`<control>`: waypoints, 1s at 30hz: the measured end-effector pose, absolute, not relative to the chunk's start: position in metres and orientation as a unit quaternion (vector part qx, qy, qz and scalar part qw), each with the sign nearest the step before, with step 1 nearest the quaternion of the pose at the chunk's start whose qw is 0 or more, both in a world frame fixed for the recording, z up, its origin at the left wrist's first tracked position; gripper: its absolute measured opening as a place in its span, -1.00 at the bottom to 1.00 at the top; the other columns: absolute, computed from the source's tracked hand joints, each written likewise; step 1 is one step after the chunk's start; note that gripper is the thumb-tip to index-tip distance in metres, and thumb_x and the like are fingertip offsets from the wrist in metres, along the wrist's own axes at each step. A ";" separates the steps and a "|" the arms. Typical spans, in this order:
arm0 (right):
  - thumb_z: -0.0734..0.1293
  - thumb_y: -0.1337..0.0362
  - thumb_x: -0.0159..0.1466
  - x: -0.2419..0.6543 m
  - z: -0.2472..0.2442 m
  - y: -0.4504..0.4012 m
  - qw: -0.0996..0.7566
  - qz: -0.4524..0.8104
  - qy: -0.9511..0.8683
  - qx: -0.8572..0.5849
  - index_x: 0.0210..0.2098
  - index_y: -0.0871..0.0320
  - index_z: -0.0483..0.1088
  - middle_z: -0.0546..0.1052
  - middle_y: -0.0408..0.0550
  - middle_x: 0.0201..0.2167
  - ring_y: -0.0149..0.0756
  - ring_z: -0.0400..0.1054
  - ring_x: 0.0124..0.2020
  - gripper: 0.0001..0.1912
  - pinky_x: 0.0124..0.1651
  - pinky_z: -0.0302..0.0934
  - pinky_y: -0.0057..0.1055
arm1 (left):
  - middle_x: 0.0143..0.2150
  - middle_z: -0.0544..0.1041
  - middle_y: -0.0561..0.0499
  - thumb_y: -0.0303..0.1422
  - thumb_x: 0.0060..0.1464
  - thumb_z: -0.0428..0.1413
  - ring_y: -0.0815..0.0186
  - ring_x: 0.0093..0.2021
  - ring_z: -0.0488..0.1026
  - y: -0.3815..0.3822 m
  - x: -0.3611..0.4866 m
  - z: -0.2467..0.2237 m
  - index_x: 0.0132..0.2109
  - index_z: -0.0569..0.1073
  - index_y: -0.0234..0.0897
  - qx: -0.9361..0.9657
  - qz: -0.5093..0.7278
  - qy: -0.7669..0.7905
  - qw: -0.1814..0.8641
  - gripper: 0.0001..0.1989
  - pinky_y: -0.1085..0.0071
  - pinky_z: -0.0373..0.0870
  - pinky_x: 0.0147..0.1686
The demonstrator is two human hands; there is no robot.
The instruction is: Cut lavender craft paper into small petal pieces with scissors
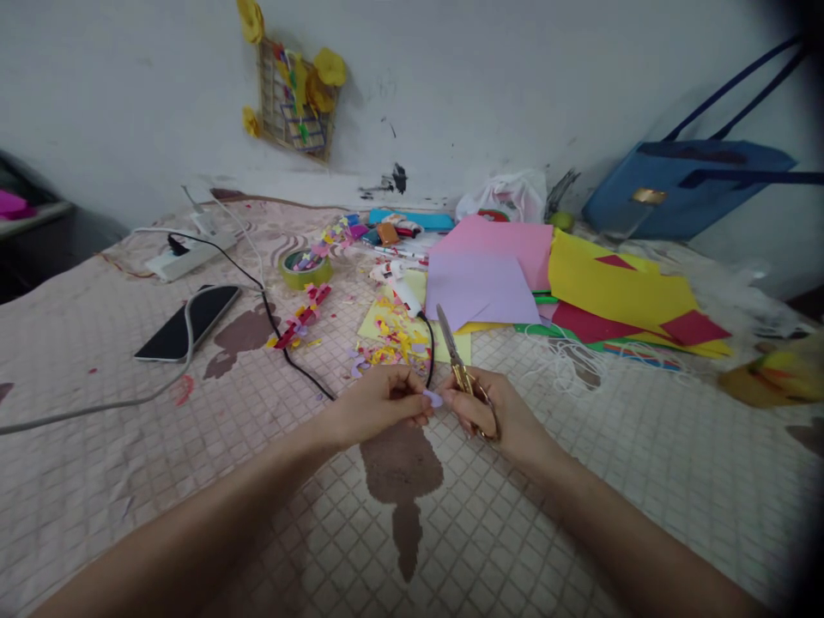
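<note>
My left hand (386,402) pinches a small light purple paper piece (433,398) over the quilted cloth. Close beside it, my right hand (493,414) holds gold-handled scissors (458,359) with the blades pointing up and away; its fingertips are near the right end of the purple piece. Beyond my hands lie many small yellow, pink and purple paper scraps (396,335) on a pale yellow sheet. A white glue gun (404,292) rests behind them. To its right is a light purple sheet (480,287) on a pink one.
Black phone (190,322), power strip (193,257) and cables are on the left. A green tape roll (306,270) and a decorated strip (302,318) sit left of the glue gun. Yellow paper (618,283), white string (570,356) and a blue bag (688,189) are on the right.
</note>
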State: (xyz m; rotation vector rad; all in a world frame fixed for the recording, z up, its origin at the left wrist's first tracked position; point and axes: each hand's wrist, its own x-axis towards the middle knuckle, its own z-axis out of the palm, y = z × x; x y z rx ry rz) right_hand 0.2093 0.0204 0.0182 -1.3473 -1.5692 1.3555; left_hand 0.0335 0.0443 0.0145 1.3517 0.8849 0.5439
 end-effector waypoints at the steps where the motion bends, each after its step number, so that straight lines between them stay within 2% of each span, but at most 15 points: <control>1: 0.21 0.15 0.12 0.209 0.018 0.021 0.334 0.515 -0.597 -0.517 -0.51 0.19 0.29 0.20 -0.29 -0.77 -0.50 0.07 -0.73 -0.78 -0.65 -0.03 -0.54 | -0.50 0.46 0.03 -0.24 -0.06 0.15 0.47 -0.51 0.37 0.044 0.034 0.014 -0.42 0.36 -0.36 0.597 0.247 0.394 0.654 -0.76 0.53 0.27 -0.48; 8: 0.20 0.13 0.18 0.209 0.015 0.018 0.376 0.508 -0.588 -0.504 -0.58 0.16 0.21 0.20 -0.28 -0.76 -0.49 0.09 -0.71 -0.71 -0.63 0.00 -0.52 | -0.46 0.48 0.01 -0.23 -0.08 0.16 0.44 -0.46 0.40 0.045 0.036 0.013 -0.41 0.36 -0.36 0.551 0.281 0.389 0.682 -0.75 0.48 0.33 -0.39; 12: 0.22 0.16 0.15 0.208 0.014 0.019 0.360 0.530 -0.583 -0.499 -0.50 0.17 0.26 0.19 -0.30 -0.75 -0.51 0.06 -0.72 -0.79 -0.65 -0.02 -0.53 | -0.45 0.47 0.00 -0.23 -0.07 0.15 0.44 -0.46 0.39 0.045 0.036 0.014 -0.41 0.36 -0.36 0.554 0.278 0.382 0.685 -0.75 0.48 0.32 -0.39; 20: 0.24 0.23 0.09 0.208 0.006 0.020 0.318 0.544 -0.597 -0.496 -0.49 0.17 0.26 0.18 -0.32 -0.74 -0.53 0.03 -0.73 -0.87 -0.68 -0.06 -0.57 | -0.46 0.45 0.03 -0.21 -0.04 0.13 0.46 -0.48 0.38 0.048 0.032 0.009 -0.36 0.38 -0.35 0.596 0.233 0.363 0.677 -0.75 0.52 0.30 -0.43; 24: 0.22 0.19 0.11 0.206 0.006 0.020 0.332 0.543 -0.594 -0.493 -0.51 0.17 0.26 0.18 -0.31 -0.75 -0.52 0.04 -0.74 -0.82 -0.68 -0.05 -0.56 | -0.48 0.46 0.03 -0.20 -0.06 0.13 0.47 -0.52 0.38 0.048 0.032 0.009 -0.41 0.36 -0.36 0.579 0.217 0.385 0.685 -0.74 0.53 0.29 -0.48; 30: 0.21 0.14 0.14 0.205 0.012 0.019 0.342 0.536 -0.596 -0.490 -0.50 0.18 0.26 0.19 -0.30 -0.75 -0.51 0.05 -0.73 -0.77 -0.66 -0.03 -0.55 | -0.47 0.45 0.04 -0.22 -0.07 0.15 0.50 -0.52 0.36 0.047 0.034 0.011 -0.41 0.35 -0.36 0.552 0.247 0.378 0.701 -0.74 0.52 0.31 -0.44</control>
